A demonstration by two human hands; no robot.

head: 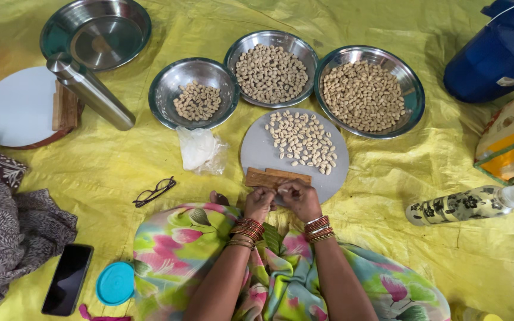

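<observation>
Between the fingertips of both hands, a single pale nut (281, 190), barely visible, held just above the near edge of the round grey board (257, 151) and the small wooden block (276, 177) lying on it. Left hand (259, 203) curled nearly shut, fingertips pinched on the nut; right hand (300, 200) likewise closed in a pinch, touching the left at the tips (whether a blade or tool sits in either, impossible to tell). Farther out on the board, a loose heap of nuts (303, 141), spread toward its far right. Beyond that, three steel bowls in a row: the left bowl (194, 92) with only a modest pile, the middle bowl (272, 68) and the right bowl (369, 89) both well filled. Judging by that, much already sorted into bowls, with the heap on the board left to go through. Just left of the board, a crumpled clear plastic bag (200, 150); nearer and farther left, a pair of glasses (154, 191) on the yellow sheet (114, 166) covering the floor. At far left, a steel flask (89, 90) lying across a second board (16, 107).
</observation>
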